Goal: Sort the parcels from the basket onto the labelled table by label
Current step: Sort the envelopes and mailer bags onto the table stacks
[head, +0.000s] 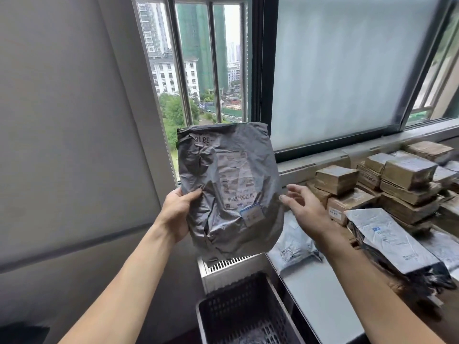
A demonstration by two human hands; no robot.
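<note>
The left hand (177, 214) pinches the grey parcel (229, 192) upright, label facing the person for reading, above the basket (246, 311), while the right hand (305, 207) hovers spread-fingered, holding nothing, just right of it.

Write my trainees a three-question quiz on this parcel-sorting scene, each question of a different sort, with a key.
1. Where are the brown parcels stacked? A on the floor; B on the table beside the window; C on a chair.
2. True or false: the grey parcel lies flat on the table.
3. Fill the gap: the ___ hand grips the grey parcel's edge, while the other hand has its fingers straight.
Key: 1 B. 2 False: it is held up in front of the window. 3 Left: the left hand grips it; the right hand is open beside it.
</note>
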